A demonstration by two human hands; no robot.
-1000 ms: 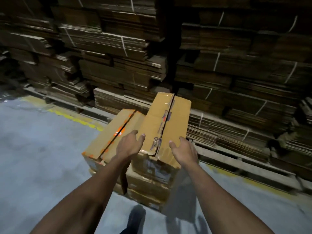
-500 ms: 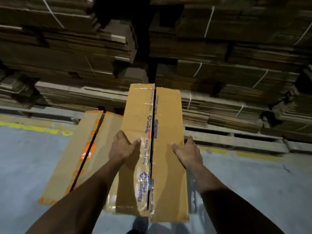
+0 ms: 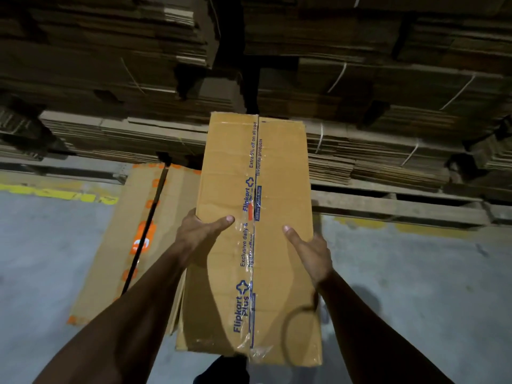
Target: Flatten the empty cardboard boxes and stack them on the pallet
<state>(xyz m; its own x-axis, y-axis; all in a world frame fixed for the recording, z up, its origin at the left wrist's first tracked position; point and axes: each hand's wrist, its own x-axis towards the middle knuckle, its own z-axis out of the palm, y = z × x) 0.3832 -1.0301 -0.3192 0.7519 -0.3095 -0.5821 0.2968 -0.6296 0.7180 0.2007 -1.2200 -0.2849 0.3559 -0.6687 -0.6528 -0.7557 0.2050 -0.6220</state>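
A: Where, then, with the cardboard box (image 3: 279, 176)?

B: Dead ahead, up off the floor (image 3: 415, 286), gripped between both hands. Long axis running straight away from the body toward the pallet (image 3: 396, 209). Taped seam uppermost, along that same axis.

A: And the grip?

B: Left hand (image 3: 198, 234) on the left long edge, thumb laid over the top face, fingers curled under and out of sight. Right hand (image 3: 313, 252) mirrored on the right long edge, thumb on top, palm against the side. Both grasping the box at about mid-length, level with each other, neither nearer.

A: Nearer the pallet, though?

B: Right, by a shade, judging from the bare pallet boards ahead and to the right, past the box's far end. Probably calls for breaking the tape first, then carrying forward.

A: Flattened yet?

B: Hard to say. Looks sealed and not yet collapsed, but with its depth hidden beneath the top face.

A: Anything else obscured?

B: Fingers under both edges. The whole underside. Near end hanging over a dark shoe (image 3: 221, 370), itself cut off by the lower frame. A second box with orange tape (image 3: 116, 245) just beside on the left, lower, partly covered by the left forearm; standing or flat, cannot tell. Stacks of flattened cardboard (image 3: 360, 151) behind the pallet, dim, tops cut off.
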